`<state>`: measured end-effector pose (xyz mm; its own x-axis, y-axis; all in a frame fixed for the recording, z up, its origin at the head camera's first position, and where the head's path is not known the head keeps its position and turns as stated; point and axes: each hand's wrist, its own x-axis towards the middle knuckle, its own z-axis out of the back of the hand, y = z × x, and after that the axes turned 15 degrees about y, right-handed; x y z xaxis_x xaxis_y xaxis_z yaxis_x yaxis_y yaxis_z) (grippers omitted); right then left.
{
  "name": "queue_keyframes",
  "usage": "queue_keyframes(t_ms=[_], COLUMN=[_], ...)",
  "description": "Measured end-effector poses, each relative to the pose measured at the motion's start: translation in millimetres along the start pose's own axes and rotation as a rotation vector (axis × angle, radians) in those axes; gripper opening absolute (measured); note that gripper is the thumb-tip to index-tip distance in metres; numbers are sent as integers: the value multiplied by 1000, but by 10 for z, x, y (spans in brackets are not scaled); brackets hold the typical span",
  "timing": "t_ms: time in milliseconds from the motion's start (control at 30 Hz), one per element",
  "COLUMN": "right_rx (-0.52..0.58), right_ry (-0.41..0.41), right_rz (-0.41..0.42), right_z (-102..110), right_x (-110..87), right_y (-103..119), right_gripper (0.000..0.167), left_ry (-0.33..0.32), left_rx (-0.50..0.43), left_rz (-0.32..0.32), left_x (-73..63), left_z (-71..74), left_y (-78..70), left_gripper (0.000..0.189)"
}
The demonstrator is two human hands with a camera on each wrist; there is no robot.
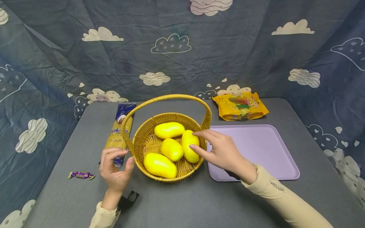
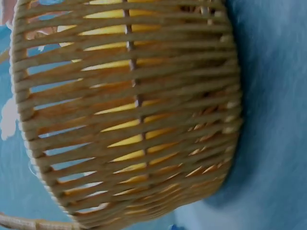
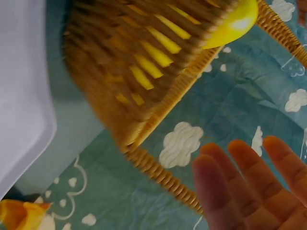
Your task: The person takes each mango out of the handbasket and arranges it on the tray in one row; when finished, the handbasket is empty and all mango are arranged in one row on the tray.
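Observation:
A woven basket (image 1: 168,180) with a tall arched handle stands mid-table, holding several yellow mangoes. My right hand (image 1: 219,150) reaches over its right rim, thumb and index finger spread at the rightmost mango (image 1: 189,148). In the right wrist view the fingers (image 3: 249,191) of that hand are extended, and a mango (image 3: 237,24) shows above the basket rim. To the left of the basket, my left hand (image 1: 115,169) is raised with thumb and fingers apart, nothing between them. The left wrist view is filled by the basket's side (image 2: 129,105), yellow showing through the weave.
Behind my left hand lies a spaghetti packet (image 1: 118,133), with a purple wrapped candy (image 1: 81,175) nearer the left edge. A lilac tray (image 1: 265,148) lies right of the basket, partly under my right arm. A yellow snack bag (image 1: 240,106) rests at the back right.

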<state>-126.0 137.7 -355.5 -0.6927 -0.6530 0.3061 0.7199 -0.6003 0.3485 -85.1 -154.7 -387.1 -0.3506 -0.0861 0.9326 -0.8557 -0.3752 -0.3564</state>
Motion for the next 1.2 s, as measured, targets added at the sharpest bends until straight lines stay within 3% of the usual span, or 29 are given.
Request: queue_keyframes(t_ms=[100,233,367,500,600,767,1200], right_rx=[14,34,62,89,107,131,10], right_ry=[56,127,207,282,326,410,653], right_rz=[-37,-83,-126,-152,-151,-139,-217], right_z=[3,1,-17,-38,-61,-112,-230], right_x=[93,219,339,439,508,627,930], right_y=[45,74,69,83,93,81,73], right_gripper=[42,44,48,50,51,54,58], left_ry=[-14,84,195,297,323,264,197], left_rx=[-96,-159,-132,-120,-143,-198,-267], left_rz=[181,385,537,644,682,701,720], left_x=[-91,-188,-271,-240,-212,-268,-327], left_z=[58,108,108,54,13,-7,-58], left_y=[48,147,294,304,292,364,418], left_gripper=[44,49,63,54,40,21,12])
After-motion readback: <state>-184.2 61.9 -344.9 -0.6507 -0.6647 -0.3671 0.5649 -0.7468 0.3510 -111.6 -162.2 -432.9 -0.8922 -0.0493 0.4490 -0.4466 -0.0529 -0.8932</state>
